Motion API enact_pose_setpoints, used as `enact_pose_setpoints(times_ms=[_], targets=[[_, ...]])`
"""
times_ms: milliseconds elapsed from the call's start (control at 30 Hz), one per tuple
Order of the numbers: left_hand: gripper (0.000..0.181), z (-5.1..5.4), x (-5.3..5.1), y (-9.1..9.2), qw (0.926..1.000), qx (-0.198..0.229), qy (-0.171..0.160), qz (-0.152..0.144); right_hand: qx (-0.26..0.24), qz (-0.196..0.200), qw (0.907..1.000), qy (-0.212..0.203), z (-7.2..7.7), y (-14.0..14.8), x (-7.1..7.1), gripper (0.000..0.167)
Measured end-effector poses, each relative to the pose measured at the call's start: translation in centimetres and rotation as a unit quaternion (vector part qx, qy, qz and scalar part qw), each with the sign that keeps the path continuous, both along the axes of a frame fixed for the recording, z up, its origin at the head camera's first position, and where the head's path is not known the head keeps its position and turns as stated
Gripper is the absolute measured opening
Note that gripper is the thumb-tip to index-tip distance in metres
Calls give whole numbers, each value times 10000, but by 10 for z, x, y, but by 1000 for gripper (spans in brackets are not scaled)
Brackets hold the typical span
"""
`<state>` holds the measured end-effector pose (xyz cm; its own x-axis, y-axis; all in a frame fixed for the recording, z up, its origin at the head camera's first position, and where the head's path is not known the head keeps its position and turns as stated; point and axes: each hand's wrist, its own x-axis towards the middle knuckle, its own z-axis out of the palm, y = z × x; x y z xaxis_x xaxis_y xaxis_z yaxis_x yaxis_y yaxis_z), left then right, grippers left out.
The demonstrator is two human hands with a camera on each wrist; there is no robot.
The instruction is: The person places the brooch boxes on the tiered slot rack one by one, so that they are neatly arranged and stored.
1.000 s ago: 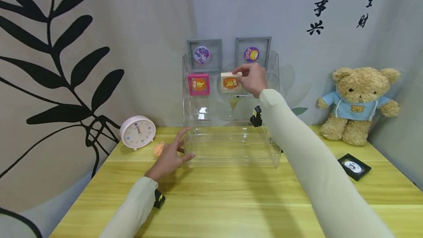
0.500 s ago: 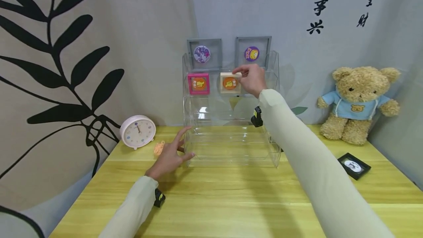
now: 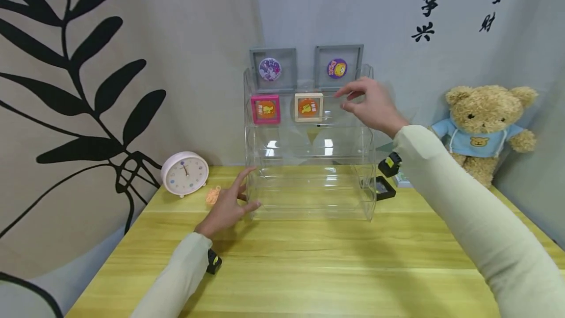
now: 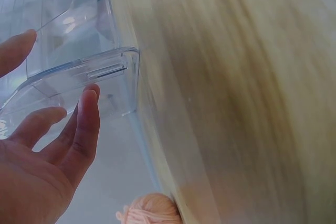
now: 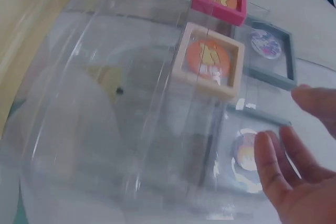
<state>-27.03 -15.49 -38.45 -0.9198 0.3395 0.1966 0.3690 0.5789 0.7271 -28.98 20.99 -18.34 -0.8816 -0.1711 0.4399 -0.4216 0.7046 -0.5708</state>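
Observation:
A clear tiered rack (image 3: 309, 210) stands on the table. Its top tier bears two grey frames, the left (image 3: 282, 82) with a purple-white badge, the right (image 3: 323, 80) with a purple-yellow one. One tier down, a pink frame (image 3: 266, 109) stands left of a cream frame (image 3: 308, 107). Right of the cream frame, my right hand (image 3: 375, 104) hovers with bent, parted fingers and nothing between them. At the rack's lower left side, my left hand (image 3: 227, 210) has its fingers spread around the edge; in the left wrist view the hand (image 4: 52, 156) is beside the clear panel.
A pink-white clock (image 3: 185, 174) and an orange yarn-like bundle (image 3: 213, 196) are left of the rack. On the right are a black frame (image 3: 386, 189) and a teddy bear (image 3: 481, 126) in a blue hoodie, partly behind my right sleeve.
My right hand has let go of the cream frame and moved right. The black frame formerly seen at the right is now hidden by my sleeve, while another shows near the rack. My left hand stays put.

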Motion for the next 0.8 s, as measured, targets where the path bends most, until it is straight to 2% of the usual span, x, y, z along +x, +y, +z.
enact_pose_setpoints(times_ms=[167,267,367,467,600,800], targets=[[92,-2,-1,0,10000,-21,23,17,473,139,9987,138,-6,38,32,21],[92,-2,0,0,10000,-10,-10,47,649,126,9977,149,-18,63,46,20],[92,-1,-1,0,10000,-2,-10,8,767,-55,9970,49,-32,90,58,20],[92,0,-1,0,10000,-21,12,-6,837,-252,9961,-104,-45,113,67,20],[92,1,-1,0,10000,-75,32,10,835,-294,9957,-255,-60,141,76,23],[91,-1,-1,0,10000,-75,53,-14,828,-519,9940,-483,-80,170,84,28]])
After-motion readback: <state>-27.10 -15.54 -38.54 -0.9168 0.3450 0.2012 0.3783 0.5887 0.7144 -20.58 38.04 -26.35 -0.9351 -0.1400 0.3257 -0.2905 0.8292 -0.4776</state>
